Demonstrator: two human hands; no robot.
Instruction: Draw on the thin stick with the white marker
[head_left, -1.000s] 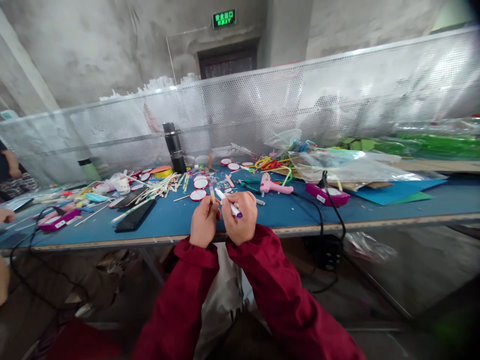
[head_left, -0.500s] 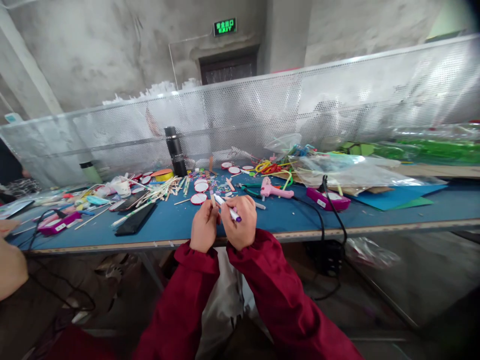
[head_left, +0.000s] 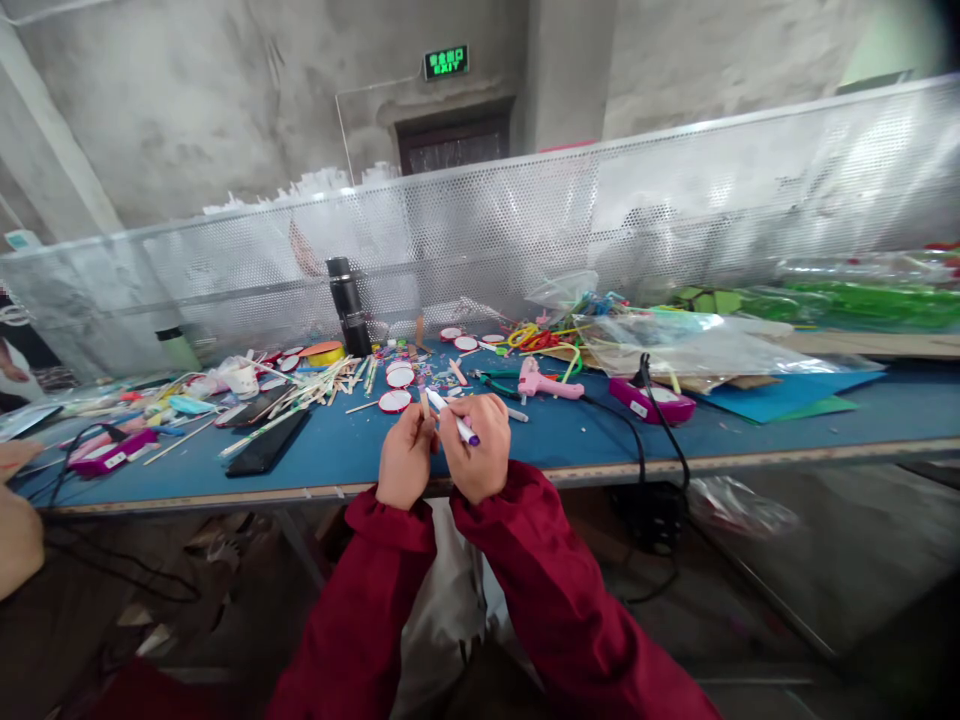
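Note:
My left hand (head_left: 406, 456) is closed on a small wooden craft stick (head_left: 424, 405), held upright just above the table's front edge. A white marker with a purple end (head_left: 466, 432) is gripped in my right hand (head_left: 484, 450), its tip side pointing at the stick. Whether the tip touches the stick I cannot tell. Just beyond my hands lie small round white discs with red rims (head_left: 394, 401). A pink glue gun (head_left: 550, 380) rests to the right of them, near green-handled pliers (head_left: 499, 384).
A black phone (head_left: 268, 443) and a pile of sticks (head_left: 330, 380) lie to the left. Behind stands a black flask (head_left: 349, 305). Purple boxes with cables (head_left: 651, 400) sit on both sides. Another person's arm (head_left: 19, 530) reaches in at the far left.
The view has shifted slightly. My hands keep the same hold on the stick and the marker. The other person's arm at the left has moved a little toward the frame's edge.

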